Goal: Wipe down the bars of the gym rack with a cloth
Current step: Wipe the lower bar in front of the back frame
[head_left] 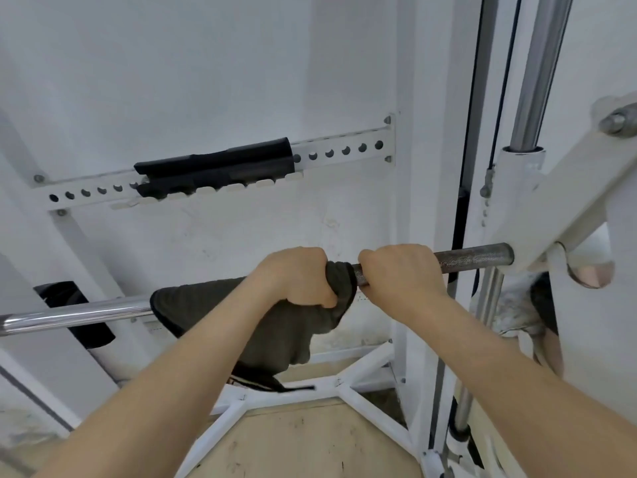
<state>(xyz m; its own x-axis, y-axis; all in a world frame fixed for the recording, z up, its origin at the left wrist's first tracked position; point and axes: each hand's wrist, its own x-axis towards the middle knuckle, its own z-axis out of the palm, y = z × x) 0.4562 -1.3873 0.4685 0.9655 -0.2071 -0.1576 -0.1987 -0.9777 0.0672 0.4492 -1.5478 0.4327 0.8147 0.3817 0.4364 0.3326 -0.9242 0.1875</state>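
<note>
The left grip (301,281) is curled round the dark cloth (296,336), bunched on the knurled bar (472,258); the right grip (401,274) clasps bare metal just beside it (fists almost touching). Wiping rightward risks jamming knuckles, then snagging cloth at the white bracket (558,215)

The bar (69,313) is cut off by the left edge, and its middle stretch is hidden under the cloth (275,329) and the left grip (300,281). The fingertips of the right grip (400,270) are hidden round the bar. Both forearms are cut off by the bottom edge. The lower cloth is partly covered by the left forearm. The chrome rod (541,63) is cropped at the top edge. A dark shape (543,298), half hidden behind the bracket (551,208), cannot be identified.
</note>
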